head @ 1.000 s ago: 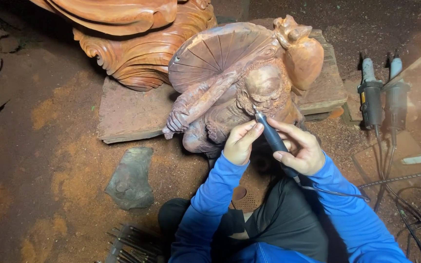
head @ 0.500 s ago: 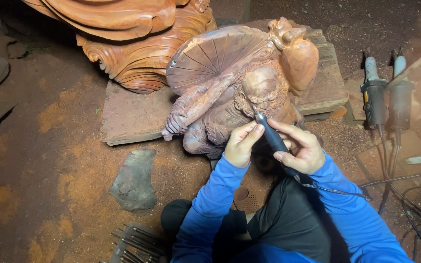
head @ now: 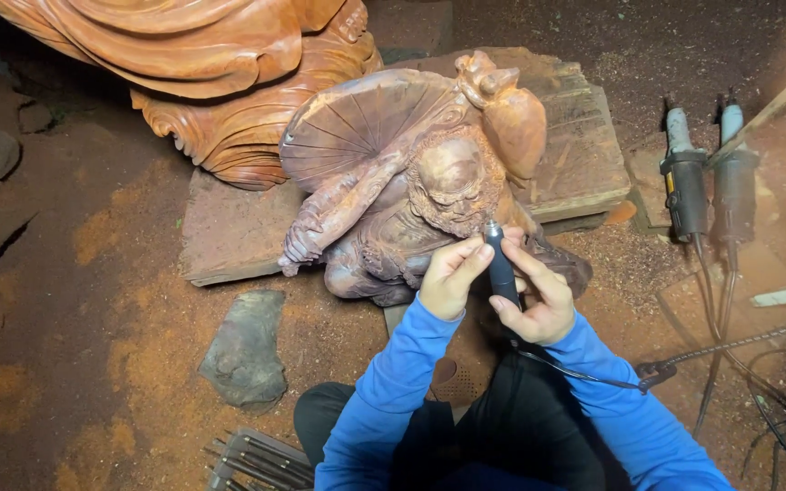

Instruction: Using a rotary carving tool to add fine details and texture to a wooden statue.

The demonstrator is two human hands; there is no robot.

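Observation:
A reddish-brown carved wooden figure (head: 411,173) with a fan-shaped top and a bearded face lies on a wooden slab (head: 238,227). My right hand (head: 539,295) grips a dark pen-shaped rotary carving tool (head: 499,264), its tip against the figure below the face. My left hand (head: 452,273) pinches the tool near its front end and rests against the carving. Both arms wear blue sleeves. A thin cable runs from the tool to the right.
A larger orange carved sculpture (head: 211,73) stands at the top left. Two corded power grinders (head: 707,177) lie at the right with cables (head: 730,364) trailing. A flat grey stone (head: 246,350) and a set of chisels (head: 256,459) lie near my knees on dusty ground.
My hands and the tool stay at the same spot on the figure. The view has shifted slightly.

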